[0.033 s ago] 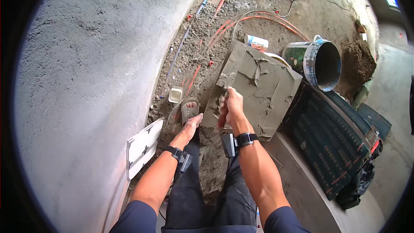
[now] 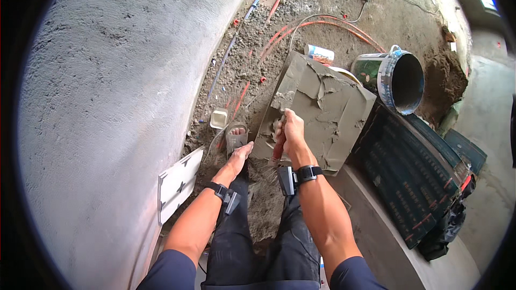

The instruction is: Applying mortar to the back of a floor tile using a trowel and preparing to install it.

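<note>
My right hand [image 2: 292, 130] is closed round the red handle of a trowel [image 2: 278, 148]. Its blade is hard to tell apart from the grey mortar around it. Beneath that hand lies a tilted square slab spread with wet mortar [image 2: 336, 110], ridged and torn in places. My left hand [image 2: 239, 156] hangs beside the slab's left side with straight fingers and nothing in it, just above my sandalled foot [image 2: 236, 134].
A white patterned tile [image 2: 180, 185] leans by the grey wall [image 2: 118, 86] at left. A bucket [image 2: 384, 78] lies on its side beyond the slab. Dark green boards [image 2: 403, 174] rest at right. Red pipes [image 2: 344, 21], a cable and a small square tub [image 2: 219, 118] lie on the rubble floor.
</note>
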### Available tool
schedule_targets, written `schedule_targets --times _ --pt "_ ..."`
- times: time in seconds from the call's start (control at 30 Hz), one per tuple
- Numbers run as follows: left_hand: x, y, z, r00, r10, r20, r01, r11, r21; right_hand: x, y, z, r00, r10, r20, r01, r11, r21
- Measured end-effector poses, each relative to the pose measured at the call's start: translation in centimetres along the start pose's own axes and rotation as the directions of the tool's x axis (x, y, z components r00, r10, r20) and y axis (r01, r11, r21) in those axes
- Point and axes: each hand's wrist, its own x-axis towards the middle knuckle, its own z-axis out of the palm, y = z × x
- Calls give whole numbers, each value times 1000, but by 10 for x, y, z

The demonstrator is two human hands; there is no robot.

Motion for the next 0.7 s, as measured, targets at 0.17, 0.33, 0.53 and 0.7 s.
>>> schedule_targets --times 0.17,0.33,0.53,0.7 --pt "2 4 -2 997 -71 -29 74 990 119 11 12 -4 988 -142 -55 115 931 -346" --pt "-7 18 8 997 -57 -53 64 989 137 24 -7 16 837 -547 -14 204 336 -920" --pt "-13 5 -5 999 27 -38 -23 995 101 -31 -58 -10 991 -125 48 133 880 -455" --pt "-11 -32 -55 986 140 -95 -123 978 167 -45 -93 -28 999 -43 33 51 959 -279"
